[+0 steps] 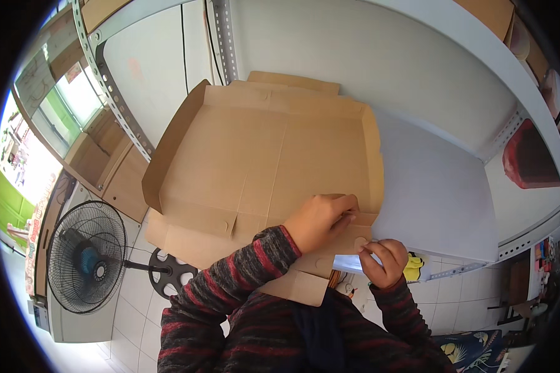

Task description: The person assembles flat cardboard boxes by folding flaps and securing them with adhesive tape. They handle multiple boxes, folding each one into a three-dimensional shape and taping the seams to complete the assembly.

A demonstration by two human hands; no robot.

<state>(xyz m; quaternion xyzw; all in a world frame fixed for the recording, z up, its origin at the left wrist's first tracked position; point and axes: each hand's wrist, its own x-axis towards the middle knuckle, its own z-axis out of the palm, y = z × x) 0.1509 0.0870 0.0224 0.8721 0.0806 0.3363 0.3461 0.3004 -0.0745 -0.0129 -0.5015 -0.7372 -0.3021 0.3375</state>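
- Flat cardboard box blank (261,161) is lying on the white shelf (442,193), its near flaps overhanging the front edge.
- Left hand (322,219) is pressing curled fingers onto the near right flap.
- Right hand (384,261) is pinching that flap's corner tab.
- Right half of the shelf is lying bare beside the box's raised side wall.
- A standing fan (87,255) is sitting on the floor, lower left.

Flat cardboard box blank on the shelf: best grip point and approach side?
Judging by its pose, grip the cardboard blank at its near-right corner flap, coming from the near edge. That flap overhangs the white shelf, open above and below; the left hand and right hand already pinch there.
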